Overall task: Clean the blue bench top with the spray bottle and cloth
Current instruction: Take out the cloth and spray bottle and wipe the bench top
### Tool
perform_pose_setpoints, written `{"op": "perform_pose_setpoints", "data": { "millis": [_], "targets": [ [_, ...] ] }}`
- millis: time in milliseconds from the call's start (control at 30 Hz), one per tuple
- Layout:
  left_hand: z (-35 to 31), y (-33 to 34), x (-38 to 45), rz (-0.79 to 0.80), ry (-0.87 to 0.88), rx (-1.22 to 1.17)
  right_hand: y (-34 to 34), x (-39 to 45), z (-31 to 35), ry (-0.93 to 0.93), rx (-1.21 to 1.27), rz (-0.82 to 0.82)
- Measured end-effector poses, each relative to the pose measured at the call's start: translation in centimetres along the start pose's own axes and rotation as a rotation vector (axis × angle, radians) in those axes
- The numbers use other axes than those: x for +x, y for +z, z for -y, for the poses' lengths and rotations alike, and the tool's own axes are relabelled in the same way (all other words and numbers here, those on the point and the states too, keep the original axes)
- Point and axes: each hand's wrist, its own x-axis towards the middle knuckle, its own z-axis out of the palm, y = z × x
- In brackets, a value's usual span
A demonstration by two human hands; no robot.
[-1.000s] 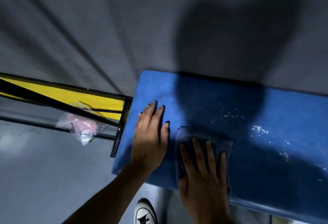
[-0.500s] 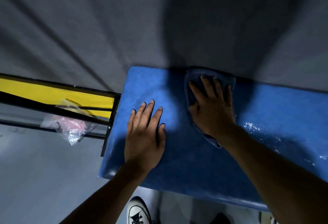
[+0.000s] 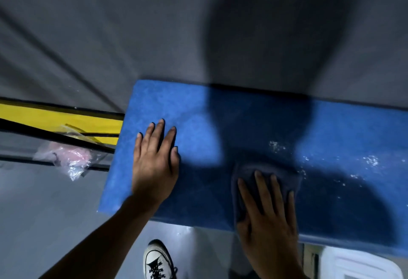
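The blue bench top [image 3: 242, 121] runs from the middle of the view to the right edge, partly in my shadow. My left hand [image 3: 154, 163] lies flat on its left end, fingers straight. My right hand [image 3: 267, 210] presses flat on a dark blue cloth [image 3: 249, 169] near the bench's front edge, fingers spread over it. White spray droplets [image 3: 371, 160] glisten on the bench to the right of the cloth. No spray bottle is in view.
A grey wall stands behind the bench. A yellow and black frame [image 3: 55, 117] with a clear plastic bag [image 3: 66, 159] sits to the left. My white sneaker [image 3: 156, 261] is on the grey floor below. A white plastic object [image 3: 362, 265] shows at the bottom right.
My right hand has dragged the cloth from the bench's back edge toward the front edge and a little to the right. My left hand has stayed flat on the left end.
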Motion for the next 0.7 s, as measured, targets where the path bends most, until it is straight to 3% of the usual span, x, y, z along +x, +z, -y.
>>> {"op": "perform_pose_setpoints", "data": {
  "millis": [133, 333, 533, 700],
  "targets": [
    [-2.2, 0.4, -1.0, -0.032, -0.031, 0.003, -0.3, -0.9, -1.3, -0.044, 0.009, 0.040],
    [-6.9, 1.3, -2.8, 0.007, 0.006, 0.003, -0.9, 5.8, -2.8, -0.013, -0.028, 0.166],
    [-8.5, 1.3, -3.1, 0.003, -0.066, -0.020, 0.0, 16.1, -6.9, -0.066, -0.002, 0.146],
    [-8.7, 1.0, -2.8, 0.067, -0.110, -0.045, 0.5, 17.5, -7.3, -0.088, -0.046, 0.144]
  ]
}}
